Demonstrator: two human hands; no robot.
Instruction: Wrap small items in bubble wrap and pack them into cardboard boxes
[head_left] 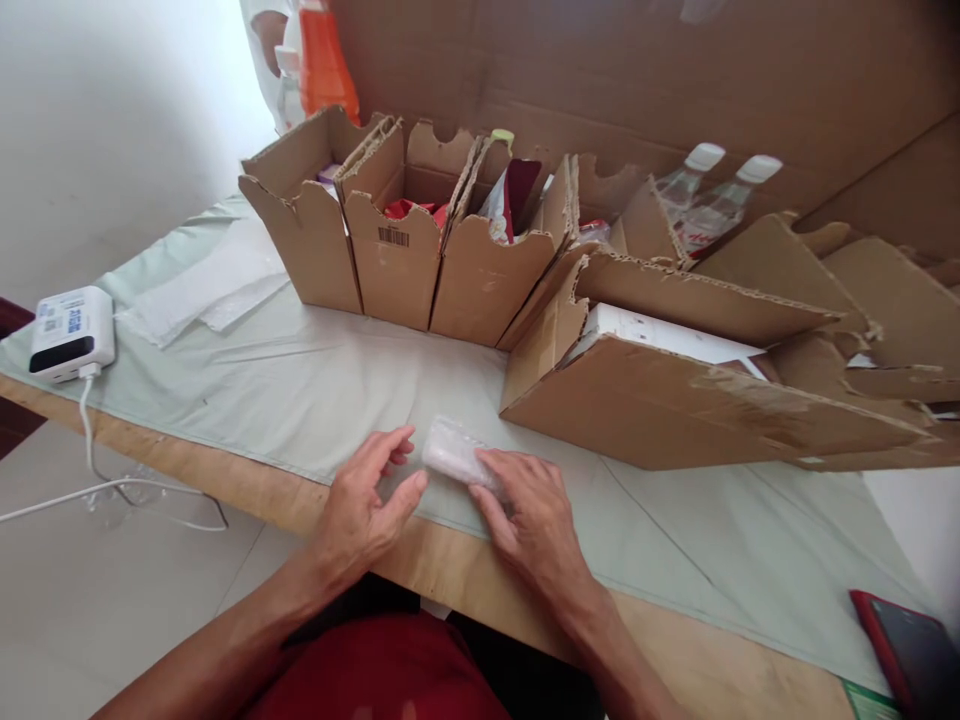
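A small oblong package wrapped in clear, whitish plastic lies on the pale green cloth near the table's front edge. What is inside the wrap cannot be made out. My right hand grips its right end, with the fingers over the top and the thumb on the near side. To the left of the package is my left hand, fingers apart and curved, holding nothing. A narrow gap separates its thumb and fingertips from the wrap.
Cardboard bins with packets stand in a row behind; a longer bin holding a white box angles right. Clear plastic sleeves and a white device with a cable lie left. Bottles stand behind; a phone lies front right.
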